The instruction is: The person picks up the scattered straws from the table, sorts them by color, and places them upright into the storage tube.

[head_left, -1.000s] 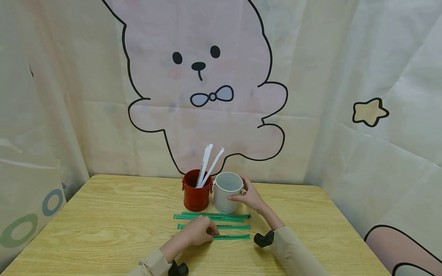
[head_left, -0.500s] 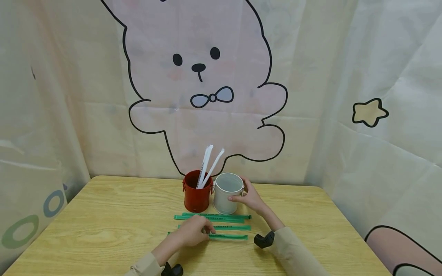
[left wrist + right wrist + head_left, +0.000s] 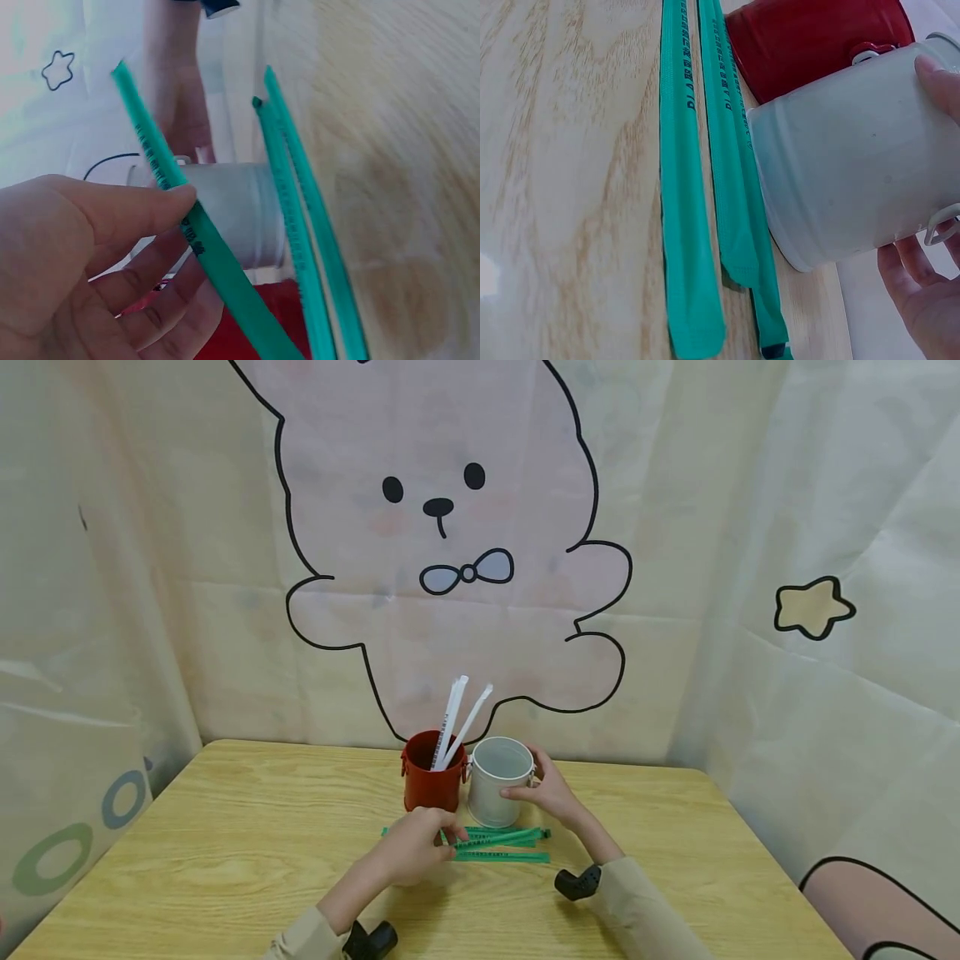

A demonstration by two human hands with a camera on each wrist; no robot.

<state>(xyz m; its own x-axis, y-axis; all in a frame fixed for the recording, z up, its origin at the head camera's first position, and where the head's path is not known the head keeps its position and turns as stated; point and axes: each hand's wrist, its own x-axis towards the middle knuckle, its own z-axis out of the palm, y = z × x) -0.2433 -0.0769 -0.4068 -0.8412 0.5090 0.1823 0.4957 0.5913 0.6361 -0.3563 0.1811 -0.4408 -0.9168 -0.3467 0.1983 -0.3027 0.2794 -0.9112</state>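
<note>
My left hand point(image 3: 416, 847) pinches a green wrapped straw point(image 3: 229, 274) between thumb and fingers, raised above the table in the left wrist view. Several more green wrapped straws point(image 3: 517, 857) lie sideways on the table in front of the buckets. With thumb and fingers spread round its right side, my right hand point(image 3: 553, 793) holds a white metal bucket point(image 3: 491, 797) that stands upright. Right beside it on the left is a red metal bucket point(image 3: 429, 787), where white wrapped straws point(image 3: 468, 724) lean up out of the opening. The inside of the white bucket shows no straws.
The wooden table point(image 3: 247, 835) reaches back to a printed fabric curtain point(image 3: 337, 693) behind the buckets. More fabric hangs along the left and right. Black wrist devices point(image 3: 577, 883) sit at both sleeves.
My left hand has picked up the nearest green straw and carried it forward over the others, now slanted. The right hand stays on the white bucket.
</note>
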